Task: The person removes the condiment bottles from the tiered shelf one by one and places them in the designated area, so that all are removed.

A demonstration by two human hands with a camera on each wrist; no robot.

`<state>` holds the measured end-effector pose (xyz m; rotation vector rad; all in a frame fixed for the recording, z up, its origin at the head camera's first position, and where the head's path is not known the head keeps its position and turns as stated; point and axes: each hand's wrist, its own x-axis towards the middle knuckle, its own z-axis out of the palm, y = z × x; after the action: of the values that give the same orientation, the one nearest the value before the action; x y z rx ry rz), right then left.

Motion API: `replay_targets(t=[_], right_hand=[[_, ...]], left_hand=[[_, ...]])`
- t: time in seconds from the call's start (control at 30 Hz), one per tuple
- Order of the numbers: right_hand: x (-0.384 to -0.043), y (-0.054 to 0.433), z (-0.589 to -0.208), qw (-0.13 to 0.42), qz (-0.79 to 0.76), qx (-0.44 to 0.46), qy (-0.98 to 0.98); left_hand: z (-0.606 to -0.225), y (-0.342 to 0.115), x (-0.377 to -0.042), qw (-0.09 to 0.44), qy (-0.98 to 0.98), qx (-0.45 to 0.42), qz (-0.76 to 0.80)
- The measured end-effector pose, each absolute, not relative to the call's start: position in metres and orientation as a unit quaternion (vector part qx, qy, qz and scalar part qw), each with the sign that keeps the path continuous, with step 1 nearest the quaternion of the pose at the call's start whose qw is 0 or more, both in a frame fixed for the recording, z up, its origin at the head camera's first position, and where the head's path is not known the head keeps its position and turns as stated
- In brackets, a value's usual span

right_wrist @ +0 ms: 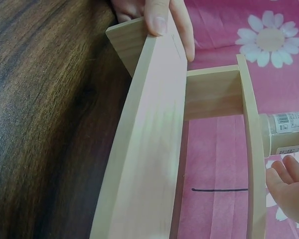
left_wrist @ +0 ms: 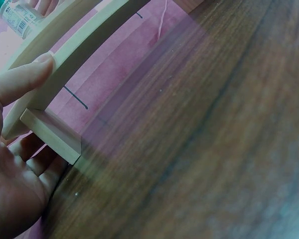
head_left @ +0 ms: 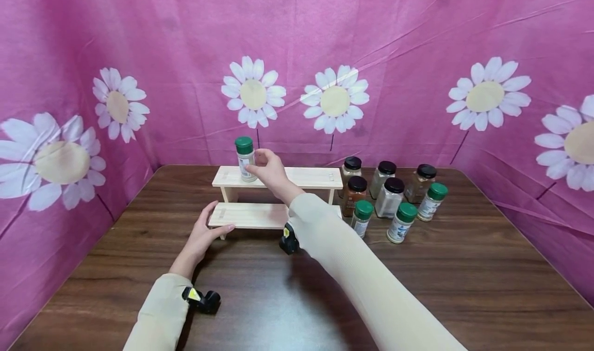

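Observation:
A two-tier pale wooden rack stands on the table. My left hand grips the left end of its lower step, the thumb on the board and the other fingers round the end. On the upper step's left part stands a spice jar with a green lid and a white label, upright. My right hand is at that jar's right side, its thumb overlapping the jar in the head view. In the right wrist view, a small gap separates the fingers from the jar; whether the thumb touches is unclear.
Right of the rack stand several black-lidded square jars and three green-lidded spice jars, close together. The dark wooden table ends at a pink curtain with daisies behind the rack. A small black camera is on each wrist.

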<state>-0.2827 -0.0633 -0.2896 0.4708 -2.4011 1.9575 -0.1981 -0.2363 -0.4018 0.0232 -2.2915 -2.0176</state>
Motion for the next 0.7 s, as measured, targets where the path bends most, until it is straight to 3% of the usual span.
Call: replay_targets(t=[0.7], right_hand=[[-0.2834,-0.0692,-0.2864,-0.017,0.637,0.147,-0.757]], left_hand=[[-0.4055,-0.237,-0.2004,0.051,-0.751,0.006,-0.659]])
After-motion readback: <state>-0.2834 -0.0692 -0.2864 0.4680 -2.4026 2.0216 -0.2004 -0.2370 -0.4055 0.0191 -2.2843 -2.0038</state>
